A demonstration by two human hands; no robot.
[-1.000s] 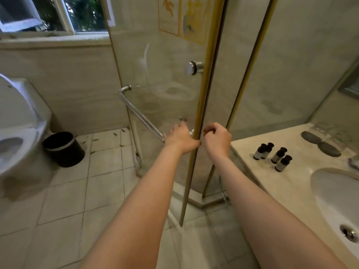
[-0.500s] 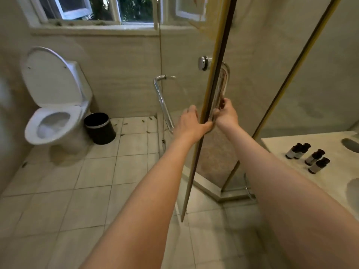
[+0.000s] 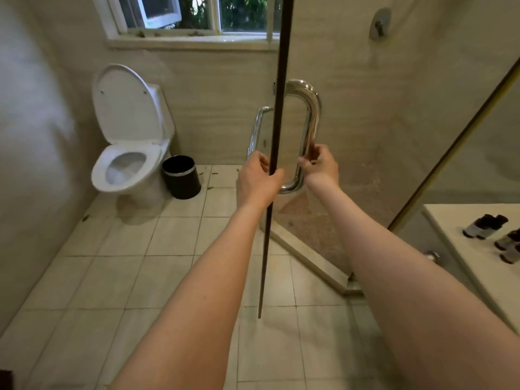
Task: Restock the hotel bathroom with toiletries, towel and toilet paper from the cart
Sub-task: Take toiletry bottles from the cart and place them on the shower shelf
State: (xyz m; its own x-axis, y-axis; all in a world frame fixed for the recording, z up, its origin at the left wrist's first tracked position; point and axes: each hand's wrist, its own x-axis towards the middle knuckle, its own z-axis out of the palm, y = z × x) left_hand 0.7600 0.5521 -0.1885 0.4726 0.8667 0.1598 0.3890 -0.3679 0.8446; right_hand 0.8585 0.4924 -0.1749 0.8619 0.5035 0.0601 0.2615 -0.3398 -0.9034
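Currently both hands grip a glass shower door (image 3: 284, 128) seen edge-on. Left hand (image 3: 260, 178) is closed around the door's dark edge strip, just below a slim chrome bar (image 3: 256, 130) mounted on the far face. Right hand (image 3: 319, 166) is closed on the lower part of the thick chrome loop handle (image 3: 311, 122) on the near face. Left of the grip: a white toilet (image 3: 130, 153) with lid raised, and a black waste bin (image 3: 181, 177) touching its base, both on pale square floor tiles (image 3: 157, 266) with dark grout and scattered debris. Above: an open window (image 3: 194, 15) set in beige tiled wall. Right of the grip: the shower floor behind a raised kerb (image 3: 306, 257). Lower right: a pale vanity counter (image 3: 455, 218) carrying small dark-capped toiletry bottles (image 3: 484, 226), grouped close together, well apart from both hands
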